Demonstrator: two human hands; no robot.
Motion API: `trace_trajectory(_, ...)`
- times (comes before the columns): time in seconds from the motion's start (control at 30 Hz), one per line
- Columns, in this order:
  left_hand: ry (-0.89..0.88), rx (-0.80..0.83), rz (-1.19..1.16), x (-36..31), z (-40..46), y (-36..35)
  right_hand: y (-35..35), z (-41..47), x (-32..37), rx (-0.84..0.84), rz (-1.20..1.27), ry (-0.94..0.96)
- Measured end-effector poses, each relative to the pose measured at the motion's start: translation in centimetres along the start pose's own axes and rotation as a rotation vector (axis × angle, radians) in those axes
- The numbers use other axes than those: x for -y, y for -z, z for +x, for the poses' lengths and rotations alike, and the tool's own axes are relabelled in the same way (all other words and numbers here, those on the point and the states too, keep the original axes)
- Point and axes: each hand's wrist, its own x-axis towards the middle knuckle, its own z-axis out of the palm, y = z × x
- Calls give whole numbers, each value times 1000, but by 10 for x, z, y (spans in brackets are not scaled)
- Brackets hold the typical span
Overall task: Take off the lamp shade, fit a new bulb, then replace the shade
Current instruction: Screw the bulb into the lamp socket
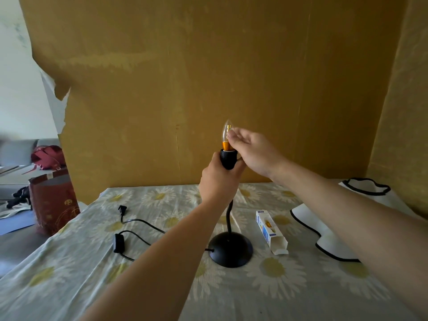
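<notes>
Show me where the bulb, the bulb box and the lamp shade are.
bulb [224,135]: head view, on the clear glass left of the fingertips.
bulb box [269,230]: head view, on its printed top face.
lamp shade [308,222]: head view, on its white side, lying on the table.

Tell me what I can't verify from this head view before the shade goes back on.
- Bulb seating: its base is sunk in the socket; right hand covers one side.
- Lamp neck: partly behind the left hand.
- Shade: partly behind the right forearm.
- Bulb box print: too small.
</notes>
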Motion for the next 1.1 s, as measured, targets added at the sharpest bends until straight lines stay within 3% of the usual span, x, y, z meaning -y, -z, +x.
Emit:
trace_trajectory(0.43,-73,-18,113,-19,-2,12,22,-11,-7,-21,-78,-15)
trace_trajectory(0.77,-438,-306,314,-31,-12,19,37,-19,-11,-125,-286,21)
trace_trajectory(0.9,-627,-301,315,-37,-18,17,46,-24,-17,-150,-390,42)
trace_trajectory(1.1,-718,-216,301,-49,-30,3,66,-37,-36,-133,-619,92)
